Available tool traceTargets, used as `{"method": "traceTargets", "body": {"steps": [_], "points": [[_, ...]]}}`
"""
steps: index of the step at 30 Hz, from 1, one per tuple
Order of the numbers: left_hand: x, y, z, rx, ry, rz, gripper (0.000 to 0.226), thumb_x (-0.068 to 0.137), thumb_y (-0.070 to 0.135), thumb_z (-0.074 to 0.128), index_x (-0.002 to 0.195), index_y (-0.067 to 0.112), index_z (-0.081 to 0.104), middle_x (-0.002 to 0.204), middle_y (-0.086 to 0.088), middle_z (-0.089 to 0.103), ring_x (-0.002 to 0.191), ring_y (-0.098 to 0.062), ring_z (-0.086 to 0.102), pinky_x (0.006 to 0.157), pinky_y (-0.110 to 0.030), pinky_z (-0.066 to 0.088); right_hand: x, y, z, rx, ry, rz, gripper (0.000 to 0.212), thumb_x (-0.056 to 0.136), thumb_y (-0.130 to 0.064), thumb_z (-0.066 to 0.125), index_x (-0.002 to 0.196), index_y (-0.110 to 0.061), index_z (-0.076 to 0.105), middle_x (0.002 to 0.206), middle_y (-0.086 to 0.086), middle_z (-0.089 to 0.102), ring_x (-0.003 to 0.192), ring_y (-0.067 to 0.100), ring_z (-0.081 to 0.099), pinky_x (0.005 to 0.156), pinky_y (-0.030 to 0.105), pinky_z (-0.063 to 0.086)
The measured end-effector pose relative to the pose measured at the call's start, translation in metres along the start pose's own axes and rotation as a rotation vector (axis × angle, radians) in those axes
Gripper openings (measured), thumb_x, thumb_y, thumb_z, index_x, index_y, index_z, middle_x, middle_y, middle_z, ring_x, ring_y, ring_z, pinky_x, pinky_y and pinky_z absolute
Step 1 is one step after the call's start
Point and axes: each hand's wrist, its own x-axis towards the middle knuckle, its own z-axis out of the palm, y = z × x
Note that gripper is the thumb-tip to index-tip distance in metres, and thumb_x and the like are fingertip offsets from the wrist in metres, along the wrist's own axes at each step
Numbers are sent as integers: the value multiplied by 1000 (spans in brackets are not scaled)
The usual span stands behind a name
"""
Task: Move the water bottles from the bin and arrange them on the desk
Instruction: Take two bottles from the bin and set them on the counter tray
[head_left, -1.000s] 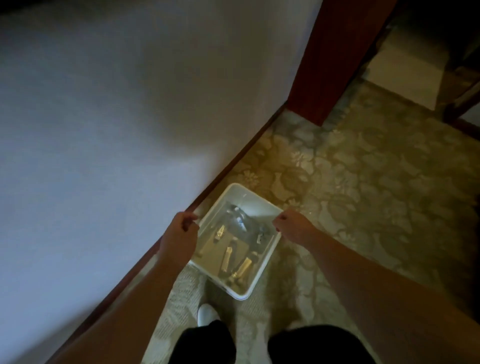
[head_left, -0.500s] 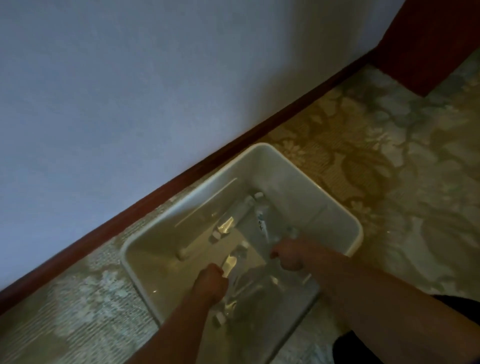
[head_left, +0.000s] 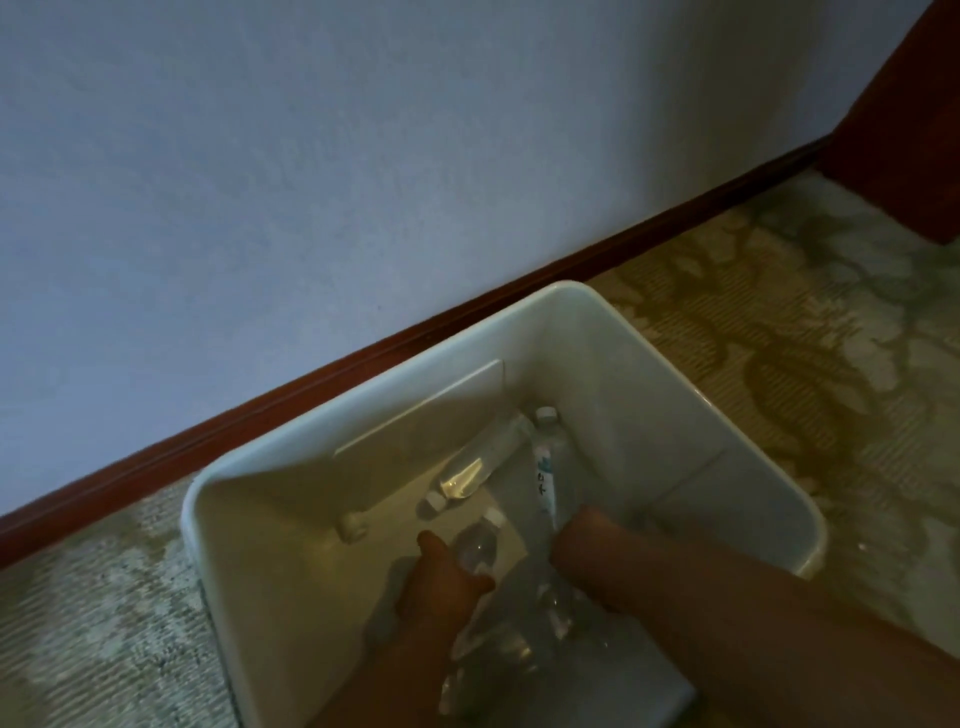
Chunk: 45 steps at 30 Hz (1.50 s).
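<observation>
Head view: looks down into a white bin (head_left: 649, 358) standing on patterned carpet (head_left: 810, 332), just beside a dark red skirting board (head_left: 363, 358) under a pale wall (head_left: 363, 156)
Bin: open-topped; both forearms reach down into it; a raised flat panel lies along its far-left inner wall
Left hand (head_left: 441, 582): low in the bin; fingers curled round the body of a clear bottle (head_left: 475, 551) whose white cap points away from the person
Right hand: hidden; the wrist bends down out of sight among the bottles, so I cannot tell how its fingers lie
Other bottles: one clear bottle (head_left: 483, 462) lies on its side at the far end, cap toward the person; a labelled bottle (head_left: 545, 462) lies touching it, cap toward the far corner; more clear plastic shows blurred beneath the arms
Light: dim; fine detail is lost
</observation>
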Motion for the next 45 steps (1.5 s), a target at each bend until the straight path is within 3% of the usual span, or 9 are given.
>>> {"method": "traceTargets", "body": {"steps": [3,9,14,20,24,31,35,40,45], "points": [[-5,20,-31,-259,-4,82,59,80,29,81,124,13,43,99,0,61,76,-10,61,57,-19,49,-24,28,-51,170,-105,-153,63,75,-39,83,129,-17,60,132,7,61,116,29,60,95,37,51],[-48,72,-106,-730,-334,170,50,86,47,64,118,9,65,99,-20,70,85,-34,67,76,-45,53,-83,78,-106,1385,-90,-431,50,62,-21,77,111,-19,68,109,20,62,103,32,57,77,35,54],[-141,163,-178,-1041,-439,298,44,98,41,40,99,12,74,94,-15,66,81,-27,66,75,-39,51,-209,69,-172,2008,94,-772,19,69,-21,69,79,-10,80,81,12,72,73,22,71,67,35,60],[-327,302,-288,-980,-309,542,41,98,41,46,119,10,64,103,-20,73,93,-37,72,83,-50,56,-393,103,-270,2055,448,-795,34,102,-24,46,92,-11,75,88,11,75,75,22,74,68,34,63],[-461,387,-351,-844,-231,767,43,83,36,57,122,20,63,109,-15,74,99,-34,72,86,-52,57,-539,135,-341,1875,526,-933,45,75,-52,81,99,-15,72,91,10,73,83,24,73,74,35,61],[-635,502,-416,-729,-235,1117,59,59,32,81,117,33,68,117,-15,72,109,-37,68,95,-56,51,-731,191,-415,1798,886,-936,74,69,-46,88,132,-23,56,125,19,67,115,40,66,97,55,53],[-700,567,-409,-765,-294,1149,54,68,18,73,121,28,66,111,-13,74,103,-33,71,89,-50,54,-808,233,-431,1829,1068,-906,77,62,-34,90,130,-23,55,115,18,72,106,38,70,80,43,60],[-764,656,-361,-696,-288,1249,54,71,5,81,120,18,65,101,-9,77,89,-14,75,66,-15,54,-868,324,-422,1843,1322,-724,90,64,-51,89,139,-19,51,119,21,71,112,40,67,101,59,49],[-817,730,-282,-778,-374,1207,61,68,14,86,121,29,61,100,1,77,89,-18,75,66,-28,59,-930,426,-384,1841,1400,-605,65,81,-59,73,129,-18,59,112,17,73,103,37,71,92,55,56]]}}
